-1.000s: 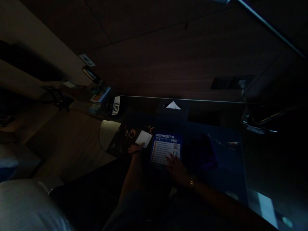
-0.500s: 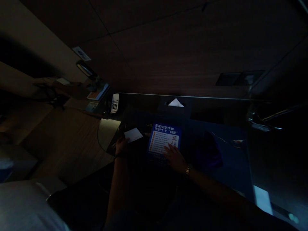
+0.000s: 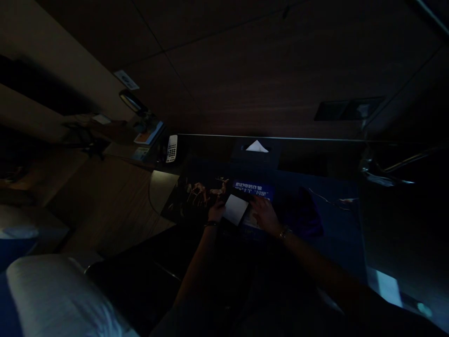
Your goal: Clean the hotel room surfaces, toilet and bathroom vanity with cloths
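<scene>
White card (image 3: 235, 209) pinched in left hand (image 3: 215, 211), tilted over the blue notice sheet (image 3: 253, 191) as if to read it | right hand (image 3: 265, 215) spread flat on the sheet, pinning it to the dark desk (image 3: 326, 243) | tissue box (image 3: 257, 150) behind, calculator (image 3: 171, 148) far left

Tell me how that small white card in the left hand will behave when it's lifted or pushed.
The white card is probably light: the left hand holds it by one edge. It looks fairly stiff, since it stays flat and does not droop. Being thin, it would likely slide easily over the blue printed sheet beneath it. The dim light hides its thickness.
</scene>
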`<move>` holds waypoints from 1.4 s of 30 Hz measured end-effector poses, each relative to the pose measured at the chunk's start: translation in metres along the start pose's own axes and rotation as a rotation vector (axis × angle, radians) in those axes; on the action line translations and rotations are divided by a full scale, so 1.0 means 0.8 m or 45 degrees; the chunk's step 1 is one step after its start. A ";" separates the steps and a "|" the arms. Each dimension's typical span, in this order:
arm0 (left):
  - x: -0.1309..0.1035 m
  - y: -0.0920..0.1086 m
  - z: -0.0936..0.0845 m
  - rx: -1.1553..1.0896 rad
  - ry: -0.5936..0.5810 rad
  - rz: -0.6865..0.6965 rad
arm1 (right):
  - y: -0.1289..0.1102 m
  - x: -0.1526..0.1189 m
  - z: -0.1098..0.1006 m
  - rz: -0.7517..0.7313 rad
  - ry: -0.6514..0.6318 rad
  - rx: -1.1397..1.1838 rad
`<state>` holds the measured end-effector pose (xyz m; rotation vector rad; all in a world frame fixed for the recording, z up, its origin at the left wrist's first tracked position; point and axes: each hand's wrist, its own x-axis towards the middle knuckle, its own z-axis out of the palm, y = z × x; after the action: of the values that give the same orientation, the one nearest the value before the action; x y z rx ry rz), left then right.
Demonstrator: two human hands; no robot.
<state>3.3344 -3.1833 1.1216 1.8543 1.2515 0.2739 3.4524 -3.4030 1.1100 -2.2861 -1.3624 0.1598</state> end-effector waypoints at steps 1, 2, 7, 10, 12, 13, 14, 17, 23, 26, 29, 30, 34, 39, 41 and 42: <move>-0.008 -0.002 0.007 0.081 -0.004 0.015 | 0.000 0.005 -0.001 -0.017 -0.011 -0.018; -0.017 -0.002 0.012 0.167 -0.006 0.036 | -0.001 0.012 -0.001 -0.021 -0.018 -0.035; -0.070 0.002 0.034 0.564 -0.001 0.084 | -0.004 0.054 -0.007 0.025 -0.141 -0.126; -0.098 0.003 0.045 0.717 -0.030 0.043 | -0.004 0.067 -0.010 0.004 -0.216 -0.141; -0.110 0.003 0.049 0.778 -0.046 0.017 | 0.000 0.066 -0.013 -0.017 -0.243 -0.140; -0.114 0.003 0.051 0.798 -0.053 0.009 | 0.003 0.063 -0.016 -0.026 -0.252 -0.141; -0.117 0.003 0.053 0.814 -0.060 0.003 | 0.007 0.059 -0.020 -0.033 -0.256 -0.145; -0.128 0.002 0.064 0.841 -0.061 -0.016 | 0.024 0.044 -0.032 -0.026 -0.251 -0.168; -0.135 -0.005 0.082 0.856 0.001 -0.047 | 0.028 0.042 -0.033 0.101 -0.235 -0.182; -0.119 -0.006 0.072 0.864 0.011 -0.058 | 0.011 0.061 -0.031 0.155 -0.218 -0.157; -0.102 -0.006 0.057 0.880 -0.007 -0.040 | 0.006 0.069 -0.049 0.127 -0.241 -0.121; -0.099 -0.006 0.054 0.883 -0.012 -0.031 | 0.011 0.061 -0.059 0.111 -0.228 -0.120; -0.098 -0.009 0.053 0.867 -0.022 -0.010 | 0.062 -0.036 -0.087 0.003 -0.033 -0.233; -0.103 -0.022 0.065 0.870 0.017 -0.009 | 0.136 -0.145 -0.098 0.052 -0.136 -0.269; -0.102 -0.026 0.068 0.882 0.036 -0.017 | 0.137 -0.121 -0.110 0.118 -0.107 -0.164; -0.102 -0.027 0.069 0.893 0.044 -0.019 | 0.129 -0.095 -0.117 0.119 -0.055 -0.103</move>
<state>3.3145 -3.2777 1.0938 2.4257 1.5055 -0.1724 3.5278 -3.5402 1.1357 -2.4284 -1.3059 0.1883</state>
